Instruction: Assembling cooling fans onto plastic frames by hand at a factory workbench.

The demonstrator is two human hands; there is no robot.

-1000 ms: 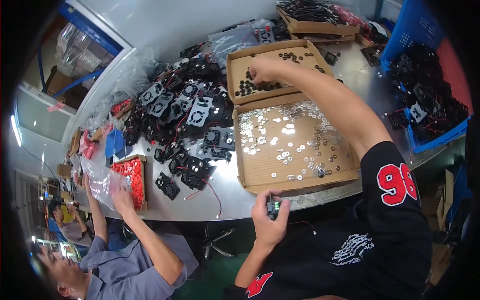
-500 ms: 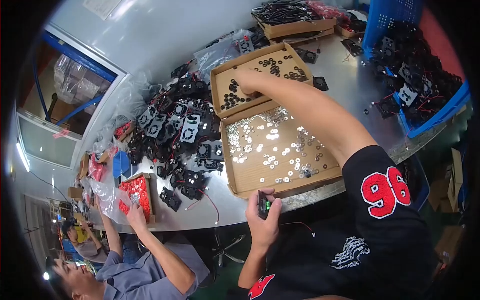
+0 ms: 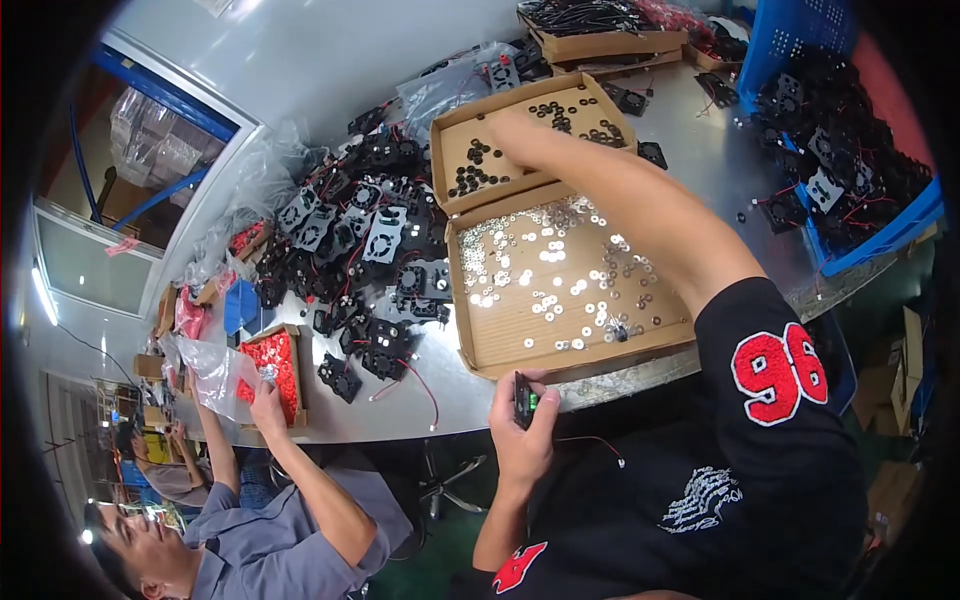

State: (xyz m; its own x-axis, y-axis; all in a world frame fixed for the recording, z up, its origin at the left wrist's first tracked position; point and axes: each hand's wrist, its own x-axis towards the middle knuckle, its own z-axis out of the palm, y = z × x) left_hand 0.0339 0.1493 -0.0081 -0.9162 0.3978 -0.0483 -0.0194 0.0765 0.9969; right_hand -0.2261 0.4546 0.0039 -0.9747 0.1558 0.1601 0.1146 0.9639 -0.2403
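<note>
My left hand (image 3: pixel 520 445) is closed around a small black fan unit (image 3: pixel 521 402) at the table's front edge. A bit of green shows on the unit beside my thumb, and a thin cable with a white connector (image 3: pixel 621 463) trails off to the right. My right hand (image 3: pixel 512 142) reaches across into the far cardboard tray (image 3: pixel 452 140), which holds scattered black rings (image 3: pixel 470 180). Its fingers point down and are mostly hidden behind the hand. Under my right forearm lies the nearer cardboard tray (image 3: pixel 500 355), spread with shiny metal washers (image 3: pixel 545 305).
A heap of black fan units (image 3: pixel 350 225) covers the table to the left. At the right stands a blue crate (image 3: pixel 870 235) full of more units. On the left, a co-worker (image 3: pixel 290 520) handles a clear bag (image 3: pixel 215 375) by a box of red parts (image 3: pixel 272 360).
The whole view has shifted slightly. My right hand has moved a little to the right within the far tray. My left hand keeps its hold on the fan unit.
</note>
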